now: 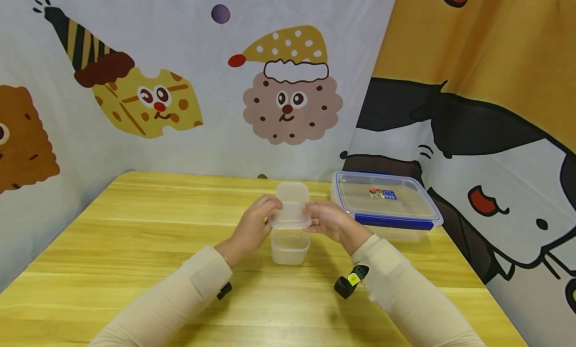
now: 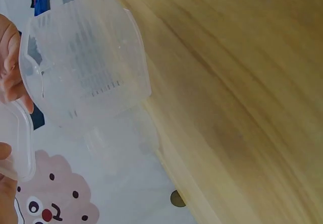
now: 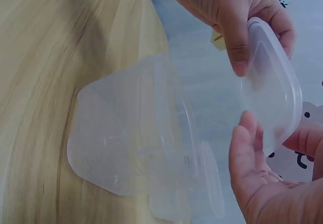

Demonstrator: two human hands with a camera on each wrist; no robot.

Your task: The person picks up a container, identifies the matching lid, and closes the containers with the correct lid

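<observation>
A translucent plastic lid (image 1: 290,215) is held between both hands above an uncovered clear container (image 1: 290,252) standing on the table. My left hand (image 1: 256,227) pinches the lid's left edge; in the right wrist view, that hand (image 3: 234,17) grips the upper end of the lid (image 3: 275,90). On the opposite edge, my right hand (image 1: 330,221) holds the lid between thumb and fingers. The lid is apart from the container's rim, visible in the right wrist view beside the container (image 3: 131,128). Farther back, a second small container (image 3: 171,201) is partly hidden.
A large clear storage box (image 1: 387,199) with blue clips stands at the back right of the wooden table (image 1: 148,227). Behind the table hangs a cartoon-printed cloth (image 1: 180,37). Black straps (image 1: 351,282) with devices are on the wrists.
</observation>
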